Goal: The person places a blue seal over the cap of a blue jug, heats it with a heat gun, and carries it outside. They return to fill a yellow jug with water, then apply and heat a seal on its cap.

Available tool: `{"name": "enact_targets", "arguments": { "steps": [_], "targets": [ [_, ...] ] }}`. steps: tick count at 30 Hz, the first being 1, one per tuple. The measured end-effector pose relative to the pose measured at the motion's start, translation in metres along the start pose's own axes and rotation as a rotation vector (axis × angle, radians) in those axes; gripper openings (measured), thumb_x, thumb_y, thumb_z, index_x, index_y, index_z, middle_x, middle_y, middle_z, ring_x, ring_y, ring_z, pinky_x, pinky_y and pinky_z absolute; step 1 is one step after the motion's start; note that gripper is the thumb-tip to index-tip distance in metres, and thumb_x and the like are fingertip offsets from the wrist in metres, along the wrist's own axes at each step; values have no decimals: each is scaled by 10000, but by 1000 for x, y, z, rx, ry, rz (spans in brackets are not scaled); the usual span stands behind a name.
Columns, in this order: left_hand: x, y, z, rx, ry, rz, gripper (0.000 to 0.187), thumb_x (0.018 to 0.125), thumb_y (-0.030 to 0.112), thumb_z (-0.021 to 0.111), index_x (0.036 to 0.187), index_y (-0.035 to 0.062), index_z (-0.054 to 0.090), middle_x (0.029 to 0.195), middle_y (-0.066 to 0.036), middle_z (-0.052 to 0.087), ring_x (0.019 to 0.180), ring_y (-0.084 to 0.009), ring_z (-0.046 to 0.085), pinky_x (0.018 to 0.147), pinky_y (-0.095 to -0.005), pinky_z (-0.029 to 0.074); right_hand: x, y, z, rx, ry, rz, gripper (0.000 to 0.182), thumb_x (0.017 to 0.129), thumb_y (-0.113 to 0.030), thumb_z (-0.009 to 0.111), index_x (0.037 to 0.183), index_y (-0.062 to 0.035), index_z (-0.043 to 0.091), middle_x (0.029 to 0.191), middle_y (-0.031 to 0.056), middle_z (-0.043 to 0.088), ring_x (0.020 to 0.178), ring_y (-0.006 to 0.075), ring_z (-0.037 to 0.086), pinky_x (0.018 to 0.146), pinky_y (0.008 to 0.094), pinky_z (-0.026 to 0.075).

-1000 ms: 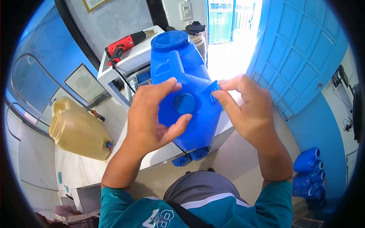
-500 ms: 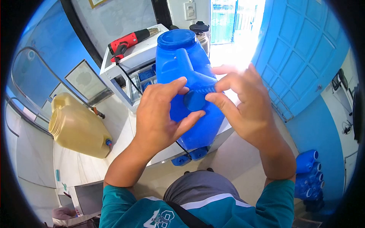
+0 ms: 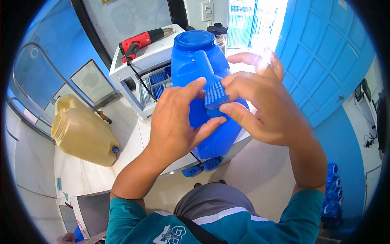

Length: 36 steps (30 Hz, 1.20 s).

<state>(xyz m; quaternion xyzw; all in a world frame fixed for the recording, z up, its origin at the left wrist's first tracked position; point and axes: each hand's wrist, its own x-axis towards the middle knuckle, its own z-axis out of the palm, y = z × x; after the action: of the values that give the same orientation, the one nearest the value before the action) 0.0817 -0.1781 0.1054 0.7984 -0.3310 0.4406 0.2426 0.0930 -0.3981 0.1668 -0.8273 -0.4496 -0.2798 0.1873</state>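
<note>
In the head view my right hand (image 3: pixel 264 101) pinches a small blue printed seal (image 3: pixel 215 95) between thumb and index finger; its other fingers are raised. Rows of pale print show on the seal, and a rounded darker blue part lies under its lower edge. My left hand (image 3: pixel 174 116) curves around the seal's left side, thumb and index finger apart, with nothing gripped between them. Behind both hands stands a large blue jug (image 3: pixel 189 65) with a wide round top and a handle. Fingers hide part of the jug's front.
A red heat gun (image 3: pixel 140 42) lies on a white shelf unit (image 3: pixel 122 71), its cord hanging beside the jug. Blue bundles (image 3: pixel 158 77) fill trays below. A yellowish jug (image 3: pixel 85 132) stands on the left counter. A blue door (image 3: pixel 325 53) and stacked blue containers (image 3: pixel 333 189) are at right.
The seal has turned in my right fingers, so its printed face now shows broadly instead of edge-on. My left hand has moved slightly right, still spread around it.
</note>
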Motion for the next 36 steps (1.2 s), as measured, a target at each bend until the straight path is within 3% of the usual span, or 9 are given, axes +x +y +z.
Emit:
{"name": "enact_targets", "arguments": {
  "steps": [3,5,9,14,17,24,30,32,36],
  "targets": [
    [-1,-2,-1,-28,-18,14,896,660,199,938,1383,21,440,1031,-153,652,899,-261,654,801,-370,526,2,5,-1,0,9,4,138,891,-200,704,933,-89,633,999,78,663,1276,323,504,1154,559,151],
    [-1,-3,-1,-62,-32,30,902,668,172,928,1398,20,421,1044,-155,652,912,-261,659,814,-371,527,5,10,-3,-219,48,41,136,922,-206,672,944,-82,623,953,86,659,1245,323,526,1140,575,180],
    [-6,-3,4,-91,-23,-15,895,680,115,904,1410,14,398,1049,-149,652,943,-249,667,857,-372,531,8,14,-6,-117,-73,94,147,945,-223,651,946,-79,620,942,91,649,1156,302,566,1112,566,228],
    [-10,-3,6,-62,13,-28,907,676,116,913,1411,17,392,1031,-141,652,929,-233,670,858,-371,536,17,5,-10,55,-219,165,166,941,-246,664,940,-83,634,886,84,644,971,259,592,1030,469,302],
    [-10,-3,4,-23,10,-41,931,666,132,928,1414,20,385,1010,-134,651,918,-229,671,837,-367,541,18,-2,-12,55,-124,190,169,937,-253,669,948,-87,640,864,77,651,974,249,592,1003,433,303],
    [-13,-4,6,-24,38,-22,918,657,165,944,1391,31,409,1000,-124,643,891,-228,663,808,-363,539,12,-14,-11,96,-234,139,179,914,-250,690,990,-92,656,853,62,660,985,269,598,1007,441,292],
    [-9,5,8,20,69,4,837,636,162,924,1338,38,486,1061,-114,654,919,-304,638,808,-406,507,9,-13,-5,9,-186,-80,240,822,-204,750,978,-66,631,920,94,633,956,331,602,841,429,425],
    [-7,12,7,54,78,9,830,633,174,925,1331,33,499,1089,-120,658,931,-310,640,822,-404,509,8,-20,-2,114,-170,92,308,782,-172,775,1005,-42,607,957,131,608,889,364,605,715,404,480],
    [1,33,-4,82,-14,-67,862,627,204,924,1352,25,493,1162,-138,656,963,-330,642,854,-417,506,5,-3,-13,311,-187,140,397,752,-179,825,1043,-41,592,984,146,607,864,337,622,685,374,501]
  ]
}}
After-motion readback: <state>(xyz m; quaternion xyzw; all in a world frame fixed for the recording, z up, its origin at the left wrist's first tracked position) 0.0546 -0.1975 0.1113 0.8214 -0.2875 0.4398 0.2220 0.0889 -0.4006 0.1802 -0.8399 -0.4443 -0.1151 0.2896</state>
